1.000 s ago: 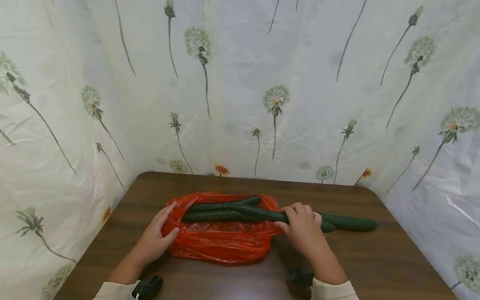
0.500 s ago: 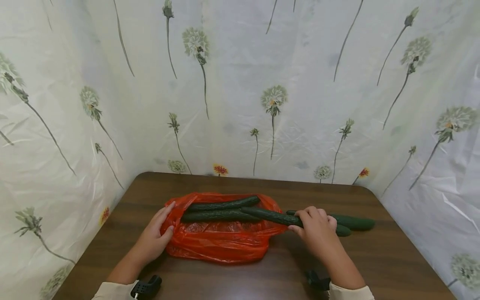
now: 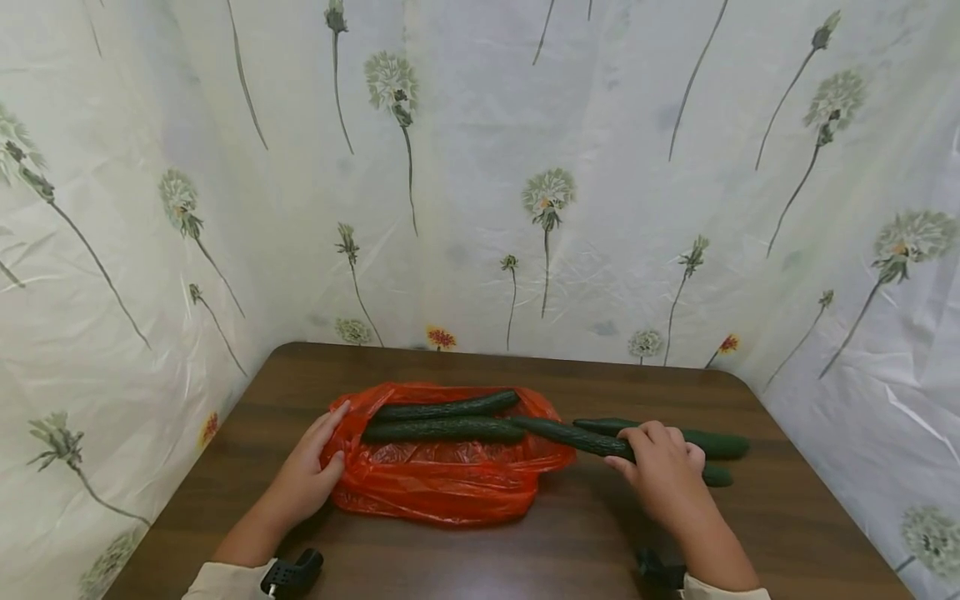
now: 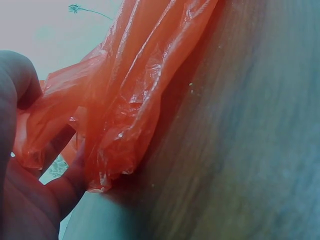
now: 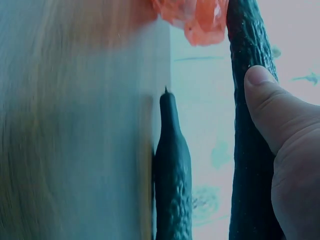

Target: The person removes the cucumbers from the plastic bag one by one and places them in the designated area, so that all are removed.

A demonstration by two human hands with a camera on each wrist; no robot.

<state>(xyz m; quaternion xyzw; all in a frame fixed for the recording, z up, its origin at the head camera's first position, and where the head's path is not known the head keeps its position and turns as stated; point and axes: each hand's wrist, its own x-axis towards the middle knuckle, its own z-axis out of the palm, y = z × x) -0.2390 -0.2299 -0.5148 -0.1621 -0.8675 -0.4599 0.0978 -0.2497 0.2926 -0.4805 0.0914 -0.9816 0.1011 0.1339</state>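
My right hand grips a long dark green cucumber from above, thumb along its side. The cucumber slants, its left end at the mouth of the red plastic bag and its right end showing beyond my hand. In the right wrist view the thumb presses the bumpy skin of the held cucumber. Two more cucumbers, a rear one and a front one, lie in the open bag. My left hand holds the bag's left edge between thumb and fingers; plastic partly hides the fingers in the left wrist view.
Another cucumber lies on the brown wooden table behind my right hand. The table's far edge meets a floral curtain, which also hangs at both sides.
My right hand has moved to the right, drawing the cucumber mostly out of the bag. The left hand stays at the bag's left edge, and the bag barely moves.
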